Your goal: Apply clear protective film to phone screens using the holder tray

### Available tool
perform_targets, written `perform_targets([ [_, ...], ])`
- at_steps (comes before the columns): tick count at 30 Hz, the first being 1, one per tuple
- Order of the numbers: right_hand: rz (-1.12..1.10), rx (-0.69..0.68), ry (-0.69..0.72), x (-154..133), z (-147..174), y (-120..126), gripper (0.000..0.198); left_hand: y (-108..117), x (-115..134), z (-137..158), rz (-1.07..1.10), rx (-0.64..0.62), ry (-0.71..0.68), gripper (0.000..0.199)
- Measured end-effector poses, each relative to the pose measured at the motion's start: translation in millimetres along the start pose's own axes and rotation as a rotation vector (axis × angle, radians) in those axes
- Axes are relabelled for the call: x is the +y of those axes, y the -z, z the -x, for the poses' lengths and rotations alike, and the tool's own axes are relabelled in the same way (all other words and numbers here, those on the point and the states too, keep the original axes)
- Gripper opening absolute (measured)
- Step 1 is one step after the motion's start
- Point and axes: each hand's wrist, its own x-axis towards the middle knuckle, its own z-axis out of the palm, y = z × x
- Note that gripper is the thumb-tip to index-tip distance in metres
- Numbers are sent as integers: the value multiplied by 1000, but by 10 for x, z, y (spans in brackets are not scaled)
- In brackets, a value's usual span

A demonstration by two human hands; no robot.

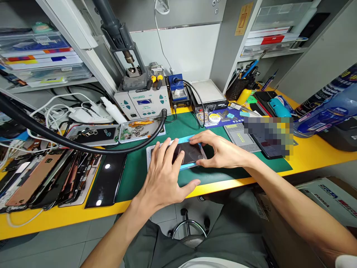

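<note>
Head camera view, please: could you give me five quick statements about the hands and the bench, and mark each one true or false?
1. Both the left hand and the right hand are at the dark slab. True.
2. The left hand is clenched into a fist. False: its fingers are spread.
3. The mat is red. False: it is green.
4. A yellow bottle stands beside the black mesh holder. True.
5. The row of phone parts lies right of the hands. False: it lies left.

Yellow table (315, 153), edges occupied

A grey, box-shaped control unit (147, 107) stands near the back edge. A glossy black rectangular panel (107, 182) lies by the front edge, a blue plastic bottle (331, 108) toward the right end.
</note>
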Motion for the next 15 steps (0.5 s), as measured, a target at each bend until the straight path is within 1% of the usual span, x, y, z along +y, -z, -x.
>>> perform_targets([
  [8,-22,28,85,101,7,-64,61,3,25,-44,17,-8,-22,74],
  [15,-15,37,58,32,-1,-73,65,-43,52,-130,54,18,-47,73],
])
